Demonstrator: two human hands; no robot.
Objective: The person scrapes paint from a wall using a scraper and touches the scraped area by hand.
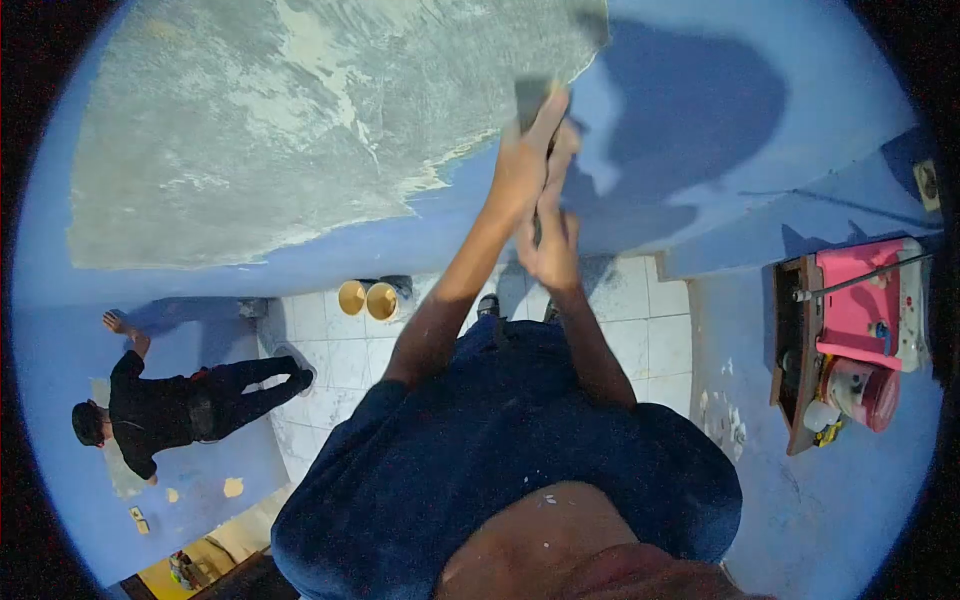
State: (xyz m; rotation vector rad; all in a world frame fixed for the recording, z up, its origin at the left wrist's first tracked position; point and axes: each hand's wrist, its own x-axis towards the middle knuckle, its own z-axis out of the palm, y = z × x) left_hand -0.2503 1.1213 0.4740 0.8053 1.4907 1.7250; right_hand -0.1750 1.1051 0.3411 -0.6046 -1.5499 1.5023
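Note:
My left hand (518, 170) is pressed against a dark flat tool (530, 95) at the lower right edge of a grey plastered patch (260, 130) on the blue wall. Lower down, my right hand (553, 258) closes round the same tool's lower part. Both hands are slightly blurred, and their fingers cover most of the tool, so its exact kind cannot be made out. My arms reach up and forward, with the hands nearly touching.
Two tan buckets (381, 301) stand on the white tiled floor (345, 330). At left, another person (160, 410) in dark clothes has one hand on the wall. A wooden shelf (800, 350) at right sits beside a pink container (855, 300) and a lidded tub (865, 392).

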